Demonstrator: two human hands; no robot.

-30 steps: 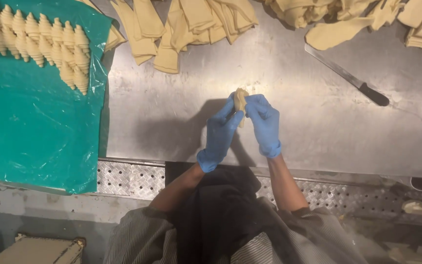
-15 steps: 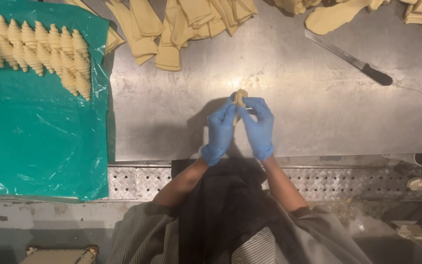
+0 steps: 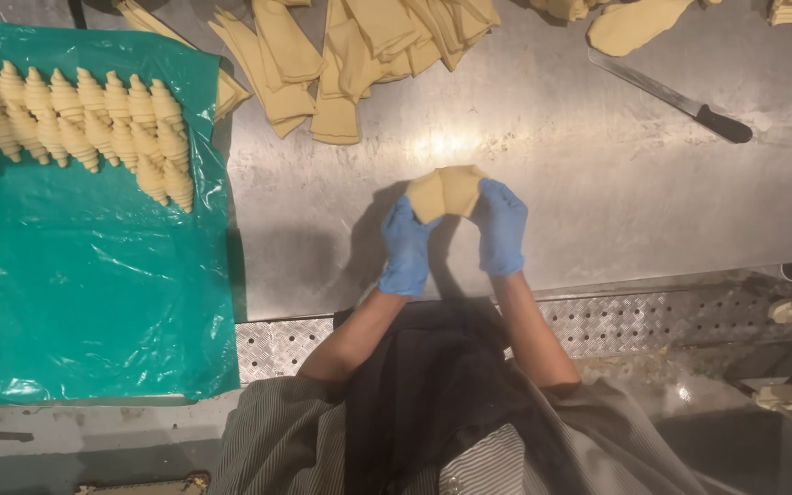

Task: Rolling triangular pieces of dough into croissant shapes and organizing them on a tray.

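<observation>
Both hands wear blue gloves and hold one flat piece of pale dough [image 3: 447, 191] up over the steel table [image 3: 552, 183]. My left hand [image 3: 408, 249] grips the dough's left edge and my right hand [image 3: 501, 227] grips its right edge, with the piece spread wide between them. At the far edge of the table lies a pile of cut dough triangles [image 3: 350, 55].
A green plastic sheet [image 3: 84, 293] covers the left side and carries rows of rolled croissants [image 3: 75, 124]. A black-handled knife [image 3: 680, 99] lies at the upper right, near more dough pieces [image 3: 634, 23]. A perforated metal strip [image 3: 643, 321] runs along the near edge.
The dough was a narrow bunched lump between my fingertips; now it is spread into a wide flat piece and my hands have moved apart.
</observation>
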